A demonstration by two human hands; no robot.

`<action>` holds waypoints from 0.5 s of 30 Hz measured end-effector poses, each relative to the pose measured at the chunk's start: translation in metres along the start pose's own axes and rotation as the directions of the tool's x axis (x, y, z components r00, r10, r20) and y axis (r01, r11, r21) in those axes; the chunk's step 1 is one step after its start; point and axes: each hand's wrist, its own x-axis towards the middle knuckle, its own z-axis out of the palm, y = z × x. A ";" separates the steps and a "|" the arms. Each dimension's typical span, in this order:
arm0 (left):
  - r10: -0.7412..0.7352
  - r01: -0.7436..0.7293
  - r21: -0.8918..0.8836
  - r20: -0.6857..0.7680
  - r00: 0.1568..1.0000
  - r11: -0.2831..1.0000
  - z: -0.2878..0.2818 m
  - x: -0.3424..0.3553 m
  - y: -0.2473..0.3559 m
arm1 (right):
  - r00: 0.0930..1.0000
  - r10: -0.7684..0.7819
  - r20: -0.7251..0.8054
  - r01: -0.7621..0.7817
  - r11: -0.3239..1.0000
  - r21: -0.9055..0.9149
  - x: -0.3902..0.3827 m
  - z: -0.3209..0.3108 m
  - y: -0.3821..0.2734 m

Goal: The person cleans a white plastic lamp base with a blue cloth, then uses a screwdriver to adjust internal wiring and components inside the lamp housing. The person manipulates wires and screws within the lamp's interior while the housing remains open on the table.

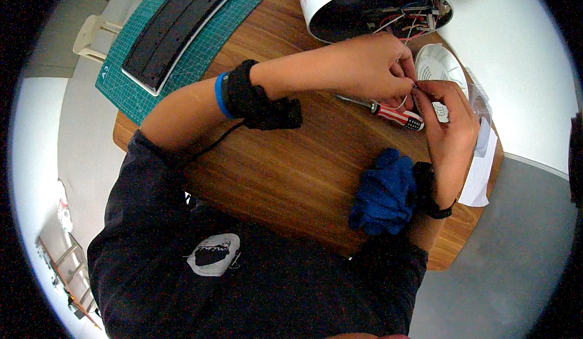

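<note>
Left hand (382, 65) and right hand (454, 113) pinch a tiny piece (415, 85) — its form unclear — near a partly hidden screwdriver (396, 116).

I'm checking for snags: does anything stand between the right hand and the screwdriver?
Nothing visible stands between the right hand and the handle end of the screwdriver. Farther along, fingers of the left hand partly overlap the handle; their height above it is unclear.

"Where does my feed look from?"

"The wearer's head, left fisheye: I'm facing down past the shirt (285, 284) onto the table (279, 169)."

"How near am I?"

"Near: left hand (379, 68) and right hand (452, 123) fall right of centre, and straight edges bend toward my dark round rim."
</note>
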 end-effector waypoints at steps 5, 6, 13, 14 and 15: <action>0.006 -0.005 0.031 -0.018 1.000 1.000 0.001 0.001 0.000 | 0.999 0.033 0.006 -0.034 0.999 0.036 -0.001 0.002 0.004; 0.012 -0.011 0.042 -0.026 1.000 0.999 0.001 0.000 0.000 | 0.999 0.049 0.012 -0.049 0.998 0.046 -0.001 0.002 0.007; 0.092 -0.087 0.087 -0.051 0.994 0.992 0.002 0.001 -0.007 | 0.969 0.238 0.069 -0.247 0.949 0.195 -0.005 0.004 0.014; 0.120 -0.112 0.128 -0.058 0.991 0.986 0.002 0.002 -0.008 | 0.968 0.241 0.076 -0.251 0.950 0.187 -0.005 0.003 0.014; 0.148 -0.135 0.169 -0.065 0.987 0.976 0.003 0.002 -0.009 | 0.967 0.243 0.083 -0.254 0.950 0.180 -0.004 0.003 0.014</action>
